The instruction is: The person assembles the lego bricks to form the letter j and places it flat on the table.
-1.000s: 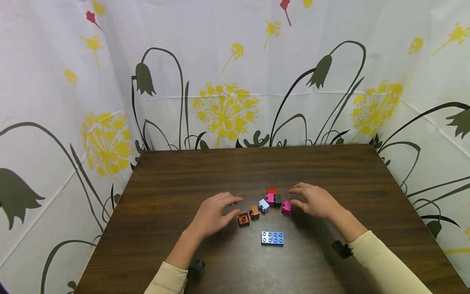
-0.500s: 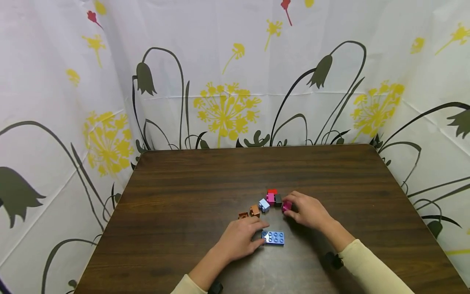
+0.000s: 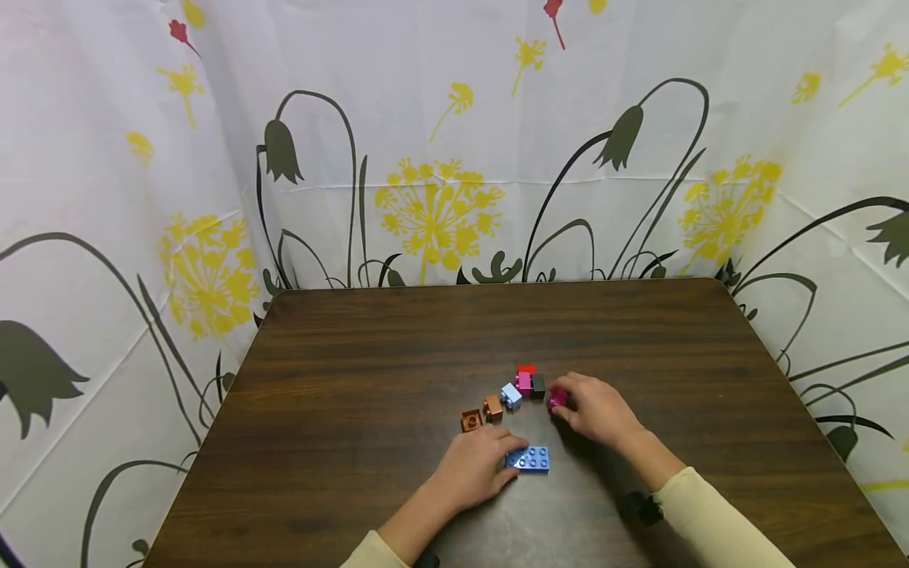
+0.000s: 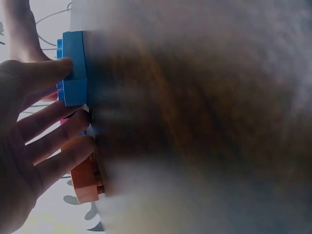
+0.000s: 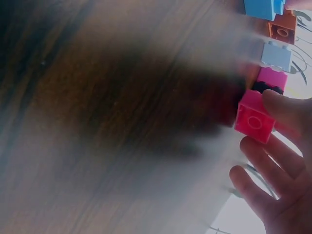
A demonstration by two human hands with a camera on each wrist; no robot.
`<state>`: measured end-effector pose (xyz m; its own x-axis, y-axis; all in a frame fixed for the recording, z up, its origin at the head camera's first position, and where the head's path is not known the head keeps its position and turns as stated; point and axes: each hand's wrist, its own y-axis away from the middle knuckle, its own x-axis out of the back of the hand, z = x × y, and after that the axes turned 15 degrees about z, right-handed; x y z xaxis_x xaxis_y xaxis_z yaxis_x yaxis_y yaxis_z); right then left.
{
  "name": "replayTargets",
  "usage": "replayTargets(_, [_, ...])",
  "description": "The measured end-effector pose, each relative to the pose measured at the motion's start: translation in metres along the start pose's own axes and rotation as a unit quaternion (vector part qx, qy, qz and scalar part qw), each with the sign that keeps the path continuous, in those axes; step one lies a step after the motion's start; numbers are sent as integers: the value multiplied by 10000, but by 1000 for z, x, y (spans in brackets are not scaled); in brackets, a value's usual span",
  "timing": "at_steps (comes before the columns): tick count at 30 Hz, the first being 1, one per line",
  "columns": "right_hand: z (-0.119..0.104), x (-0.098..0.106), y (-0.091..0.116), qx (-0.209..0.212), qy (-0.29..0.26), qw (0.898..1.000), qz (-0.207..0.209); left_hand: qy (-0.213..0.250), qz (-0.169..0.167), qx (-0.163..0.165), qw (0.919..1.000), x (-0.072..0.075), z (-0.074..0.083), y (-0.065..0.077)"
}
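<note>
My left hand (image 3: 472,467) has its thumb on the near side and its fingers on the far side of a blue eight-stud toy brick (image 3: 534,459), gripping its left end. In the left wrist view the thumb presses the side of this brick (image 4: 74,73) while the other fingers spread out. My right hand (image 3: 595,406) pinches a small magenta brick (image 3: 558,396) between thumb and fingers. In the right wrist view this brick (image 5: 253,117) is tipped, its hollow underside showing.
On the brown table (image 3: 355,347), small bricks form a slanting row behind the hands: a brown one (image 3: 472,420), an orange-brown one (image 3: 493,407), a light blue one (image 3: 510,396), a pink one (image 3: 523,384), a black one (image 3: 538,386) and a red one (image 3: 526,369). A flowered curtain (image 3: 440,118) hangs behind.
My left hand has come right and nearer, from beside the brown brick to the blue brick, and grips it. My right hand has closed on the magenta brick and tipped it.
</note>
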<state>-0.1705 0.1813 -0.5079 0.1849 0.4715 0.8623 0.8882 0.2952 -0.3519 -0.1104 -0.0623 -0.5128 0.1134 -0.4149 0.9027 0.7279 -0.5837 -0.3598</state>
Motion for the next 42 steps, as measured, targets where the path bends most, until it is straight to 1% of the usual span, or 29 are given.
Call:
replayTargets(3, [1, 4, 2, -94, -246, 9996, 137, -7, -25, 47, 10000, -1, -2, -1])
replayTargets(6, [0, 9, 3, -128, -468, 9982, 354, -68, 42, 38, 10000, -2, -4, -2])
replayTargets(9, [-3, 14, 6, -137, -553, 9974, 440, -76, 88, 80, 9999, -2, -6, -3])
replayTargets(12, [-6, 17, 10, -222, -595, 9976, 274, -13, -9, 193, 9998, -2, -7, -4])
replayTargets(16, [-12, 19, 20, -266, -824, 9962, -25, 93, -167, 350, 9992, -1, -9, -7])
replayTargets(21, [-18, 17, 31, 59, -1147, 9934, -58, 154, -206, 379, 9990, 0, -11, -9])
replayTargets(25, [-22, 12, 40, 401, -1325, 9903, 111, 173, -203, 367, 9990, 0, -12, -10])
replayTargets(29, [-23, 6, 49, 606, -1458, 9867, 392, 233, -184, 356, 9989, -1, -13, -10])
replayTargets(33, [-24, 0, 54, 614, -1636, 9832, 520, 250, -150, 345, 9990, -1, -13, -9])
replayTargets(37, [-25, -2, 57, 495, -1712, 9828, 476, 241, -129, 334, 9991, -1, -13, -9])
replayTargets(42, [-25, -4, 58, 485, -1727, 9830, 399, 221, -113, 332, 9991, -1, -13, -8])
